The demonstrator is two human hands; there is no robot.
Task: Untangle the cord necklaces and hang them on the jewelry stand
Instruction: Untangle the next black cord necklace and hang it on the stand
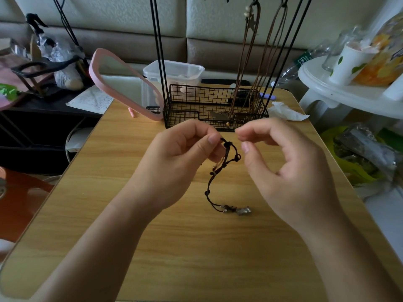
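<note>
Two bare forearms reach in over a wooden table (196, 247), one hand on each. The left hand (181, 158) has its fingers curled and pinches the top end of one dark cord necklace (206, 192) between thumb and forefinger. From that pinch the cord loops out toward the right hand, then drops toward the wrists, with several knots along it (about five, though they are too small to be sure). Its lower end lies on the table between the two wrists, where one silver pendant (244, 211) rests.

The right hand (290, 168) is loosely curled, thumb and forefinger slightly apart and gripping nothing; its thumb tip is just beside the cord's loop, and I cannot tell whether it touches.

Just beyond both sets of fingertips stands one jewelry stand (213, 86), a black wire basket with thin black rods rising out of view. Two brown necklaces (253, 25) hang from it above the right hand, their ends down in the basket.

Beyond the left hand leans one pink-framed mirror (96, 70), with one clear plastic box (185, 70) behind the stand. Beyond the right hand lies one crumpled tissue (285, 112), and farther right one white paper cup (346, 64).
</note>
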